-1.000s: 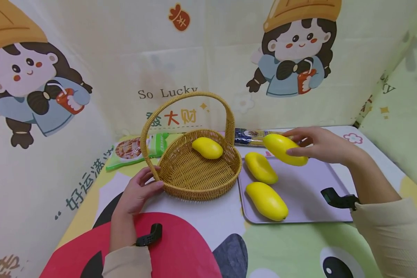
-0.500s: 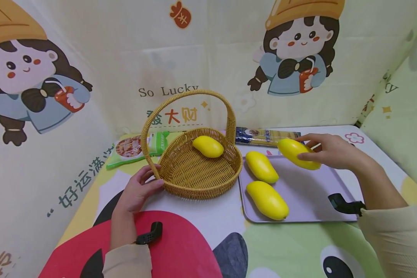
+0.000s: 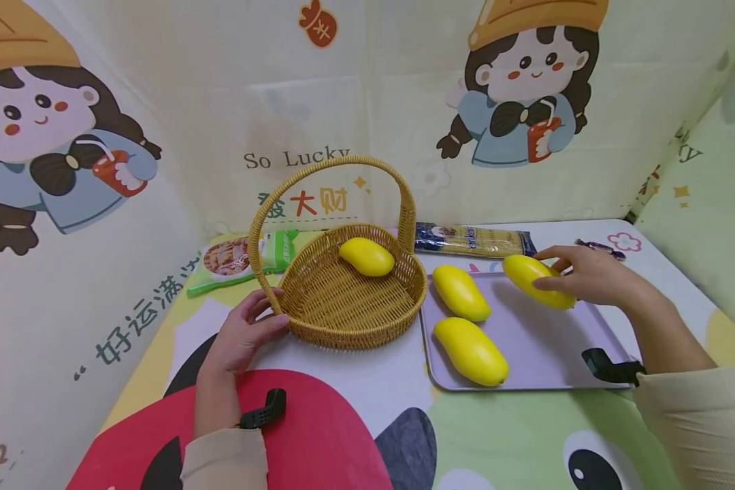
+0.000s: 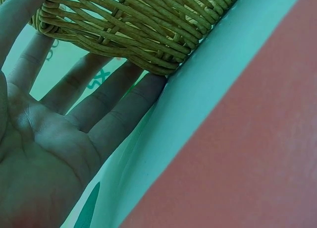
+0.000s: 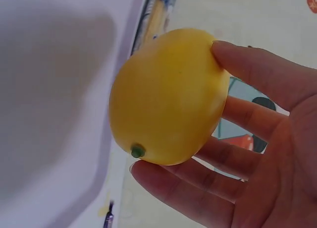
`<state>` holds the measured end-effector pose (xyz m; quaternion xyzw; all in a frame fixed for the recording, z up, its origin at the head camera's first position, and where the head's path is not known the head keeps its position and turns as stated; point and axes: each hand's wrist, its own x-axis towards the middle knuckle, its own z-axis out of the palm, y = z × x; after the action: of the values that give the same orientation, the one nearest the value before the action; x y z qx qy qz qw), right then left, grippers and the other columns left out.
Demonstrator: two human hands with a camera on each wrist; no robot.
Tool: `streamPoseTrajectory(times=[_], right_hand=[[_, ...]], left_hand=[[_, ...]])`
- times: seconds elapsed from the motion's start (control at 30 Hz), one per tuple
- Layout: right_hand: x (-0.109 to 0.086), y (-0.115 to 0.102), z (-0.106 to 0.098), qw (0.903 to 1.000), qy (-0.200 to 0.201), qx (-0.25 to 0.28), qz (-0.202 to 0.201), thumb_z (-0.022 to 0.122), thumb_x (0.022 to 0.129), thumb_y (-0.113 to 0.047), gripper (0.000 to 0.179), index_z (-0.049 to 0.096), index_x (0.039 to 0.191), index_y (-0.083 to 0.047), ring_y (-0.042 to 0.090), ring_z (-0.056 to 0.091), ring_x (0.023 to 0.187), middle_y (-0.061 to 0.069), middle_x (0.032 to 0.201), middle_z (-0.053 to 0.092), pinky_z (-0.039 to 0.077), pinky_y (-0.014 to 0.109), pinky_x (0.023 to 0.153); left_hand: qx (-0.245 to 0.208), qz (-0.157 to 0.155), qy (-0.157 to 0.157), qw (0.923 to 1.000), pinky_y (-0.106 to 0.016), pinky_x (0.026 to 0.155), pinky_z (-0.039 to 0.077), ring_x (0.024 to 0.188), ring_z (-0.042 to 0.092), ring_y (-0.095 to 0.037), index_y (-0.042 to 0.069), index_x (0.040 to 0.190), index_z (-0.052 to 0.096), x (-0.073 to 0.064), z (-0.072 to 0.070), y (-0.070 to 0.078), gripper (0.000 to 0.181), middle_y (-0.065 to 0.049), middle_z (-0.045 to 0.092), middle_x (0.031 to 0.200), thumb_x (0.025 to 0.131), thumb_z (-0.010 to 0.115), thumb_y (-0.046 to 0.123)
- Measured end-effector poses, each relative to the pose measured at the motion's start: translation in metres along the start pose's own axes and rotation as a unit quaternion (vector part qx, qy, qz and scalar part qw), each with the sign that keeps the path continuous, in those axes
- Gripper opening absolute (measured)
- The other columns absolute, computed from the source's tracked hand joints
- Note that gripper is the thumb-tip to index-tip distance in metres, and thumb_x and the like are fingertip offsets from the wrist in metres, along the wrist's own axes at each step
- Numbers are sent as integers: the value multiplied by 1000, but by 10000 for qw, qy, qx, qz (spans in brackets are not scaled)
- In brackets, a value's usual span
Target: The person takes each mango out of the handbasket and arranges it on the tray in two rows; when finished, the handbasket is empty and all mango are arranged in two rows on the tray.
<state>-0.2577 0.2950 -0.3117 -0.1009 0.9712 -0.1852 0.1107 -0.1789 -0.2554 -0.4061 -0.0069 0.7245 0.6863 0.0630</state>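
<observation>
My right hand [image 3: 594,275] pinches a yellow mango [image 3: 535,280] between thumb and fingers, above the far right part of a lilac tray [image 3: 545,367]. In the right wrist view the mango's [image 5: 168,99] green stem end shows. Two more mangoes lie at the tray's left side, a farther one [image 3: 461,292] and a nearer one [image 3: 470,351]. A round wicker basket [image 3: 349,337] with a tall handle stands left of the tray, one mango [image 3: 366,256] inside at its back. My left hand [image 3: 239,340] holds the basket's left side at the handle base, fingers against the weave [image 4: 119,34].
Behind the basket's left side lies a green food packet [image 3: 239,258]. A blue and yellow pasta packet [image 3: 474,239] lies behind the tray, and a small dark wrapped item [image 3: 600,249] is at the back right. A printed cloth wall [image 3: 367,102] closes off the rear.
My right hand has moved right and slightly down with the mango, from near the tray's back middle towards its right side. The left hand and basket have stayed in place.
</observation>
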Motion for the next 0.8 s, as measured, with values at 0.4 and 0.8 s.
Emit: streamPoseTrajectory(times=[0.4, 0.8], right_hand=[[7, 13, 12, 9993, -178, -30, 332, 74, 92, -38, 68, 51, 141, 3, 33, 64, 86, 39, 121, 59, 60, 39, 67], [10, 9, 18, 9988, -57, -388, 279, 74, 91, -41, 69, 53, 139, 4, 45, 61, 97, 38, 119, 62, 58, 50, 73]], left_hand=[[-46, 18, -14, 10000, -25, 98, 57, 128, 58, -12, 10, 148, 44, 0, -1, 0, 55, -14, 35, 163, 100, 69, 15], [-36, -38, -3, 10000, -26, 99, 56, 132, 55, -16, 10, 150, 44, 0, 0, 1, 58, -13, 36, 162, 99, 71, 17]])
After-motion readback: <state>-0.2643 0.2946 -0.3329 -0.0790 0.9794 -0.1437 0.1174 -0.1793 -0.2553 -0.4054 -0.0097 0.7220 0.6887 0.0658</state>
